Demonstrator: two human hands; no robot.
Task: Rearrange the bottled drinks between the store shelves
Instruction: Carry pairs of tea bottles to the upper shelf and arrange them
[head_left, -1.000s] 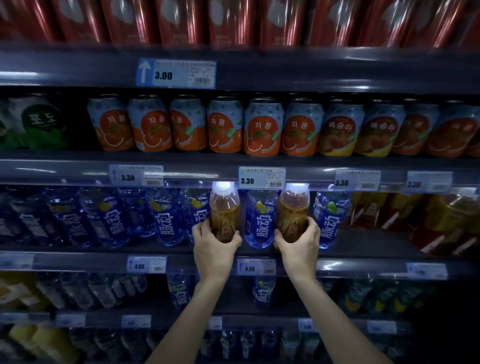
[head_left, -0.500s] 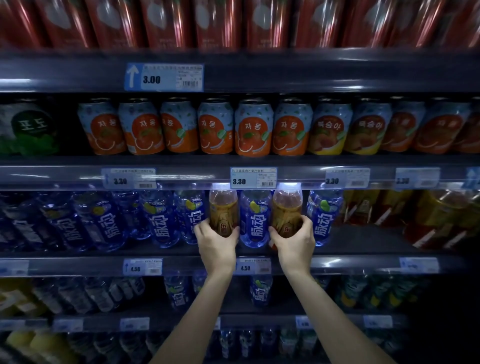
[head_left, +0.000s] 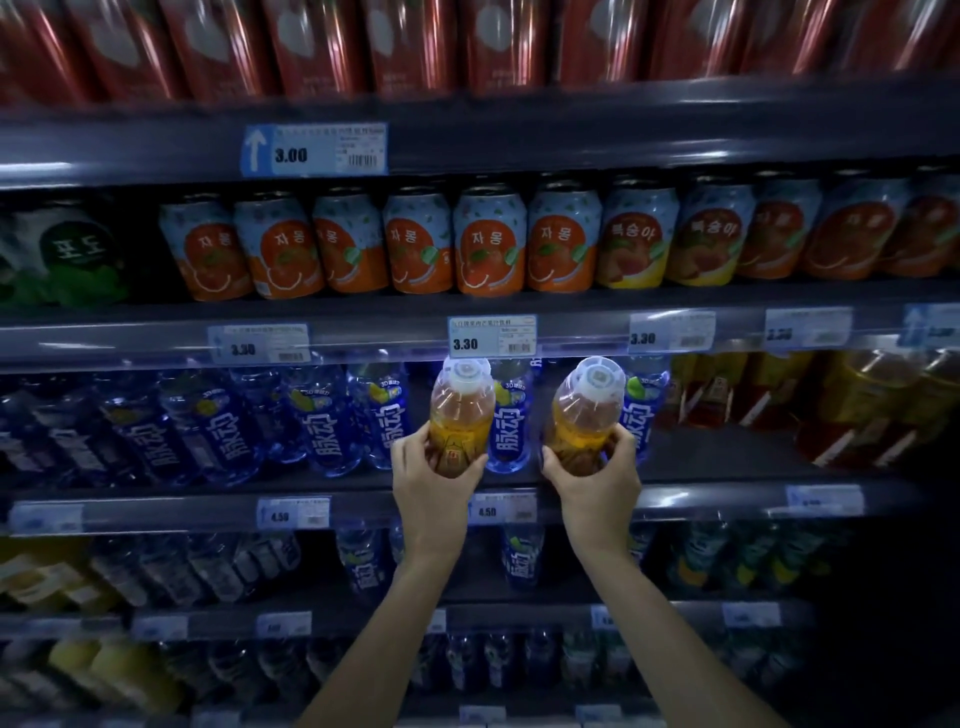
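Head view: two amber drink bottles held at the blue-bottle shelf.
The left hand (head_left: 431, 483) is clamped low round the left amber bottle (head_left: 462, 410), and the right hand (head_left: 597, 483) round the right amber bottle (head_left: 584, 410). Both bottles are above the shelf front edge (head_left: 156, 512), either side of a blue bottle (head_left: 506, 431). Their caps tip outward, probably to clear the price rail (head_left: 571, 332).

I see the left amber bottle (head_left: 461, 415) and right amber bottle (head_left: 582, 421), white-capped, tipped toward me, before the blue bottles (head_left: 506, 441).
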